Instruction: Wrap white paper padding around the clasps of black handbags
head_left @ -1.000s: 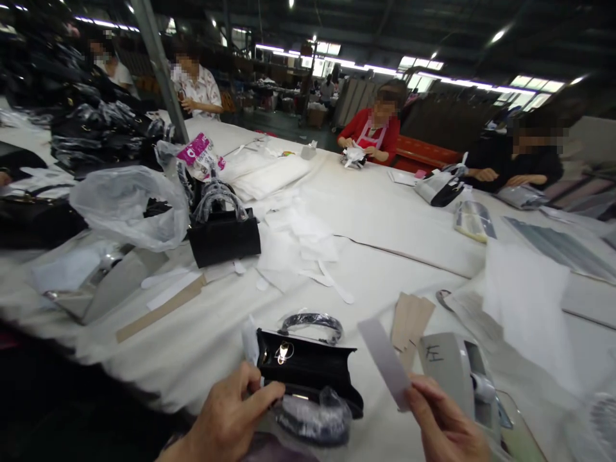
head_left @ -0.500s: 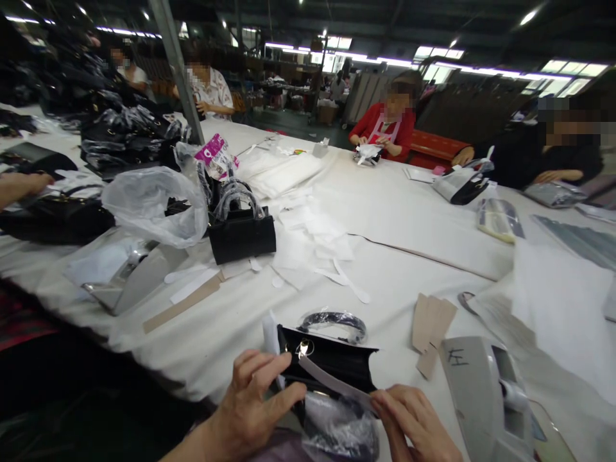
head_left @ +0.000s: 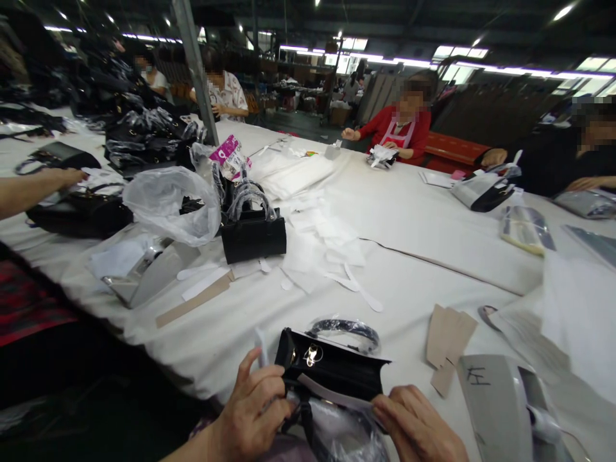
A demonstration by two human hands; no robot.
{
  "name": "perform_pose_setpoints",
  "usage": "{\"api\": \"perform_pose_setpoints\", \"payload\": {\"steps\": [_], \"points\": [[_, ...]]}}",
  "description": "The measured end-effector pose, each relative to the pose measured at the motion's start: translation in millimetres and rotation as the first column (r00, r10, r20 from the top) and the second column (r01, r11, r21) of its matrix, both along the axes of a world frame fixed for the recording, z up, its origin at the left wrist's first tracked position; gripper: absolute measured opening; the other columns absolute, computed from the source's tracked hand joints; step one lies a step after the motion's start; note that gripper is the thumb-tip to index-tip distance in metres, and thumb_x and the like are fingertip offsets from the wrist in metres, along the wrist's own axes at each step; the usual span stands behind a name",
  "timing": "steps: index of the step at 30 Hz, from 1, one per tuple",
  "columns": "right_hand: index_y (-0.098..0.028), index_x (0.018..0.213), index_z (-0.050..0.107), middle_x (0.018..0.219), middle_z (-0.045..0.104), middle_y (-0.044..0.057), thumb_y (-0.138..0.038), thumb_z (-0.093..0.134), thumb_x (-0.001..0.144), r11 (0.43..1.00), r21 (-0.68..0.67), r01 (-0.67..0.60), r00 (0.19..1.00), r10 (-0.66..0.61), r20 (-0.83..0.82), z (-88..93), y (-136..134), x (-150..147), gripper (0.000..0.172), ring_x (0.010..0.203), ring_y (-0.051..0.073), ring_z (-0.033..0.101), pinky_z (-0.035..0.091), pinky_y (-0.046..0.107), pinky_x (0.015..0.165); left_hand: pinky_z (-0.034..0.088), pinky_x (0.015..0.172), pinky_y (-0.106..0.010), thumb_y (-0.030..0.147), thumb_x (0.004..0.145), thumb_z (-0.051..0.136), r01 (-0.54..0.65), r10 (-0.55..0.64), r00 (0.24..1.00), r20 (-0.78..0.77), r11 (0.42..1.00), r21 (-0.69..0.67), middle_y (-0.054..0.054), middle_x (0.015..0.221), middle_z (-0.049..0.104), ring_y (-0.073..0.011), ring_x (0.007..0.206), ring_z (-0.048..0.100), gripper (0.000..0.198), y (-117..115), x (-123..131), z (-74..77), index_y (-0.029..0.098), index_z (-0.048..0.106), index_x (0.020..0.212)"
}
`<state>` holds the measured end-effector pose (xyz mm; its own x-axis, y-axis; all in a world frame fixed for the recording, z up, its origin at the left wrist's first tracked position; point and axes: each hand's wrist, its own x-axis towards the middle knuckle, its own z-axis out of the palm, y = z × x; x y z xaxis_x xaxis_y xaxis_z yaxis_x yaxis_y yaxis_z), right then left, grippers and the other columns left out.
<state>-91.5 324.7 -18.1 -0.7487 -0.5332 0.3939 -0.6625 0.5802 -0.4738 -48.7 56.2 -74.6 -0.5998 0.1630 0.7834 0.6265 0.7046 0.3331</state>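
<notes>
While the left hand grips the black handbag at its near edge, the right hand pinches a grey strip against it. The strip could buckle or slip askew if either pinch loosens.

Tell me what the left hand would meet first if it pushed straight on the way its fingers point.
Probably the black handbag: the left hand points up and right, its fingertips already at the bag's near left end. Depth is hard to judge.
</notes>
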Motion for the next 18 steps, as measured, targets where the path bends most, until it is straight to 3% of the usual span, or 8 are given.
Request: {"api": "perform_pose_setpoints", "payload": {"steps": [3,6,13,18], "points": [[-0.024,0.089,0.062,0.064,0.056,0.001,-0.022,0.054,0.091,0.992,0.111,-0.067,0.997,0.07,-0.025,8.9,0.7,-12.6,0.009,0.06,0.017,0.054,0.045,0.028,0.053,0.043,0.088,-0.04,0.005,0.088,0.054,-0.007,0.007,1.0,-0.023,1.0,-0.005,0.0,0.068,0.051,-0.015,0.074,0.054,0.02,0.3,1.3,-3.5,0.016,0.059,0.071],[-0.025,0.08,0.063,0.064,0.059,0.001,-0.026,0.052,0.093,0.965,0.22,-0.146,0.989,0.148,0.007,20.1,-2.0,-24.8,0.017,0.06,0.017,0.057,0.045,0.027,0.052,0.044,0.075,-0.035,0.008,0.088,0.057,-0.006,0.006,1.0,-0.031,1.0,-0.021,-0.002,0.069,0.051,-0.016,0.073,0.053,0.016,-0.6,2.5,-6.3,0.015,0.061,0.074],[-0.025,0.093,0.067,0.081,0.067,0.002,-0.022,0.051,0.093,0.902,0.235,-0.361,0.883,0.249,0.399,39.7,-29.7,-44.5,0.016,0.071,0.015,0.064,0.046,0.022,0.06,0.045,0.075,-0.036,0.015,0.092,0.054,-0.049,0.049,0.999,0.01,0.998,0.034,-0.003,0.074,0.055,-0.0176,0.077,0.053,0.015,1.2,4.3,-12.2,0.019,0.064,0.082],[-0.022,0.076,0.064,0.069,0.063,0.0,-0.018,0.049,0.094,0.844,0.242,-0.479,0.843,0.366,0.393,43.7,-48.8,-53.8,0.024,0.062,0.012,0.057,0.036,0.024,0.053,0.046,0.071,-0.034,0.015,0.09,0.057,-0.028,0.027,0.999,0.026,0.997,0.074,-0.004,0.076,0.055,-0.0185,0.078,0.052,0.011,1.6,3.7,-18.3,0.019,0.064,0.082]]}}
